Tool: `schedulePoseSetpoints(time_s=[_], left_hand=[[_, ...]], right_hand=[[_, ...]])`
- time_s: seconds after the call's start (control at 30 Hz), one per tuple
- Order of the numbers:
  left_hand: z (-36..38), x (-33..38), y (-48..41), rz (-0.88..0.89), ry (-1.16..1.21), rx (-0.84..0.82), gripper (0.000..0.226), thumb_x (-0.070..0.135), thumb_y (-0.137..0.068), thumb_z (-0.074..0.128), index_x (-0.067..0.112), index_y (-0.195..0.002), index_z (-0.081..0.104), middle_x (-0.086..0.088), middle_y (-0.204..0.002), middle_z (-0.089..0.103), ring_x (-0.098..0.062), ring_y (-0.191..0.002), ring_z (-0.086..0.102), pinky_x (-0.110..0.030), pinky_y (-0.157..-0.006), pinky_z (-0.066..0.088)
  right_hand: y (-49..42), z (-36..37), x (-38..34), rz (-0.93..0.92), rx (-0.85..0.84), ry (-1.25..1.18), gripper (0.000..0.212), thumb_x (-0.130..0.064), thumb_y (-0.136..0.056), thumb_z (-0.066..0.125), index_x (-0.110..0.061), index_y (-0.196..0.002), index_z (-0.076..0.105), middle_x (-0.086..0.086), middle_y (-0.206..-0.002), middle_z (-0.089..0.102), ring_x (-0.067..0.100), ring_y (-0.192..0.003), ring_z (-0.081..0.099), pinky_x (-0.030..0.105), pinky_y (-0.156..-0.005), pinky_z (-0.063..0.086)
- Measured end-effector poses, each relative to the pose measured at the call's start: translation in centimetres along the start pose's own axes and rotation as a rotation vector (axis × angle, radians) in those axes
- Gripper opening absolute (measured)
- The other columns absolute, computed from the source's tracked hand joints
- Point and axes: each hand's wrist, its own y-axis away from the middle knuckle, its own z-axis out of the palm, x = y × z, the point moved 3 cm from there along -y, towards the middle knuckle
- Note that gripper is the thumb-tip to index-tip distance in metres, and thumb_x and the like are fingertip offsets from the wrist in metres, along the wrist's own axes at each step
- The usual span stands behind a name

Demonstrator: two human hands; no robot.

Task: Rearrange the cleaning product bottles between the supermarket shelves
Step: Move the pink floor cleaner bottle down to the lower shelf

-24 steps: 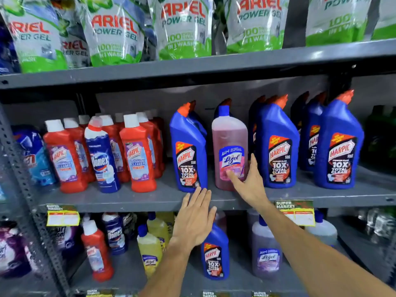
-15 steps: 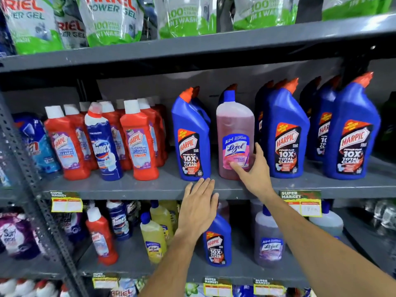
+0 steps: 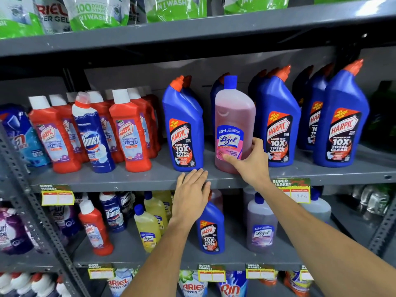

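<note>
A pink Lizol bottle (image 3: pixel 233 116) with a blue cap stands upright on the middle shelf (image 3: pixel 150 179), between blue Harpic bottles (image 3: pixel 184 129). My right hand (image 3: pixel 250 161) is wrapped around its lower right side, thumb across the label. My left hand (image 3: pixel 190 196) hovers flat, fingers apart, at the front edge of that shelf, just below the nearest blue Harpic bottle. On the lower shelf a lone blue Harpic bottle (image 3: pixel 211 228) stands behind my left wrist, beside a pale purple Lizol bottle (image 3: pixel 260 226).
Red Harpic bathroom cleaners (image 3: pixel 130 133) and a Domex bottle (image 3: pixel 94 133) fill the middle shelf's left. More blue Harpic bottles (image 3: pixel 340 121) stand right. Yellow Lizol bottles (image 3: pixel 147 228) sit below. Ariel pouches (image 3: pixel 96 13) hang over the top shelf.
My right hand has closed around the pink Lizol bottle's lower side. The left hand has risen slightly to the shelf edge. The view has moved closer and tilted down.
</note>
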Motion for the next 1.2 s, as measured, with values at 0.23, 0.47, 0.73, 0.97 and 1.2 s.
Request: schedulePoseSetpoints(time_s=[0.23, 0.47, 0.73, 0.97, 1.2], left_hand=[[-0.3, 0.2, -0.2, 0.002, -0.031, -0.047, 0.042, 0.035, -0.102, 0.04, 0.017, -0.139, 0.051, 0.0, -0.145, 0.052, -0.016, -0.138, 0.039, -0.039, -0.119, 0.015], [-0.7, 0.0, 1.3, 0.1, -0.182, -0.142, 0.061, 0.041, -0.1, 0.034, 0.012, -0.152, 0.023, -0.008, -0.161, 0.023, -0.026, -0.149, 0.011, -0.048, -0.121, 0.01], [2.2, -3.0, 11.2, -0.035, -0.191, -0.152, 0.068, 0.041, -0.099, 0.033, 0.008, -0.154, 0.011, -0.012, -0.163, 0.004, -0.026, -0.15, -0.001, -0.046, -0.121, 0.009], [9.7, -6.9, 17.6, -0.118, -0.15, -0.526, 0.075, 0.055, -0.095, 0.01, 0.01, -0.154, -0.001, -0.008, -0.163, -0.007, -0.023, -0.15, -0.009, -0.044, -0.122, 0.002], [16.1, -9.8, 19.7, -0.159, -0.098, -0.771, 0.072, 0.052, -0.1, 0.023, 0.01, -0.154, -0.001, -0.008, -0.163, -0.009, -0.024, -0.149, -0.01, -0.041, -0.12, -0.005]], right_hand=[[3.3, -2.7, -2.6, -0.083, 0.068, -0.076, 0.088, -0.037, -0.056, 0.095, -0.023, -0.126, 0.044, -0.01, -0.109, 0.067, 0.003, -0.096, 0.067, 0.017, -0.078, 0.054], [10.1, -4.4, -2.0, -0.032, 0.072, -0.096, 0.086, -0.047, -0.05, 0.096, -0.028, -0.12, 0.049, -0.014, -0.104, 0.071, 0.005, -0.092, 0.069, 0.023, -0.075, 0.055], [17.6, -2.8, 4.5, 0.151, 0.016, -0.098, 0.079, -0.035, -0.053, 0.097, -0.028, -0.116, 0.05, -0.023, -0.093, 0.069, -0.01, -0.083, 0.067, 0.013, -0.069, 0.054], [20.8, 0.1, 11.6, 0.339, 0.017, 0.015, 0.066, -0.025, -0.059, 0.092, -0.045, -0.1, 0.045, -0.025, -0.088, 0.065, -0.011, -0.08, 0.064, 0.013, -0.066, 0.048], [21.7, 3.9, 18.4, 0.47, 0.07, 0.163, 0.072, -0.04, -0.065, 0.088, -0.028, -0.119, 0.042, 0.005, -0.112, 0.07, 0.028, -0.098, 0.067, 0.04, -0.083, 0.056]])
